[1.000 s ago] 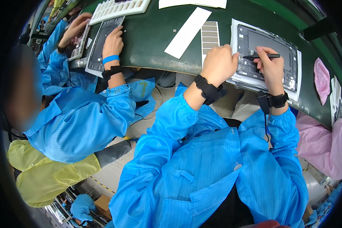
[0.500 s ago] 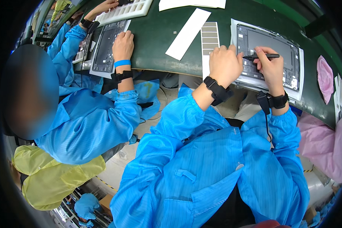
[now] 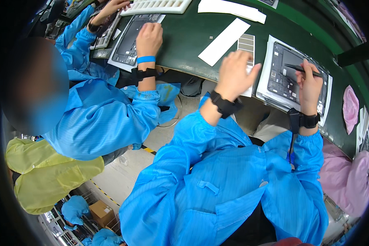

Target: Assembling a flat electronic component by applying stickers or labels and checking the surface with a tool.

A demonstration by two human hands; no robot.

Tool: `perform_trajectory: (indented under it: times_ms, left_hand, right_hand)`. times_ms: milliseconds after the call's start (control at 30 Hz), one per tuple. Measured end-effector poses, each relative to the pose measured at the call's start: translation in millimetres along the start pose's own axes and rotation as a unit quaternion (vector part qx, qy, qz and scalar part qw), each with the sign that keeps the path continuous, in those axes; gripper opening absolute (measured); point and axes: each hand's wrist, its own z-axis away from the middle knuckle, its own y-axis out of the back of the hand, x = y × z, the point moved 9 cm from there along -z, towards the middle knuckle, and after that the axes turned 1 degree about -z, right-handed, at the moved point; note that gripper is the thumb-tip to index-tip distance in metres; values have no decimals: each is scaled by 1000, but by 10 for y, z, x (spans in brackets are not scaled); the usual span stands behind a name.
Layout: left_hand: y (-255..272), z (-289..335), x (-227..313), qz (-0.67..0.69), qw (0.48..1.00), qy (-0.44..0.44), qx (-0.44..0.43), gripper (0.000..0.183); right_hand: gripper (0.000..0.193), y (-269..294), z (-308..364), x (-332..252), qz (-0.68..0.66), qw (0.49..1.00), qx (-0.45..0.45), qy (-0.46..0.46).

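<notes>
My right hand (image 3: 310,88) is closed around a slim black pen-like tool (image 3: 293,67), which points left above a dark tablet housing (image 3: 289,88). Whether the tool is a pen or tweezers cannot be made out. Small parts and pale patches dot the housing, which lies on white sheets (image 3: 263,84). My left hand (image 3: 235,74), slightly blurred, hovers over a strip of grey-brown rectangular stickers (image 3: 246,42) on white backing. Its thumb and fingers are apart, with nothing seen in them. The hand hides the strip's middle.
Left of the strip lie a blank white strip (image 3: 224,42) and a tiny grey square (image 3: 210,37). More white sheets (image 3: 231,10) lie farther back. A co-worker's hand (image 3: 149,39) rests by another housing (image 3: 129,43), near a white slotted tray (image 3: 158,5). Pink cloth (image 3: 350,110) lies at right.
My left hand has left the housing's edge and moved left to the sticker strip, its fingers opening. The right hand has lifted the tool's tip from near the housing's left side. The view has shifted.
</notes>
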Motion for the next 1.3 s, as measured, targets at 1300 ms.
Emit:
perform_trajectory:
  times_ms: [1300]
  left_hand:
    - [-316,126,-438,-56,993,-14,-100,66]
  right_hand:
    - [26,-838,39,260,83,991,-96,42]
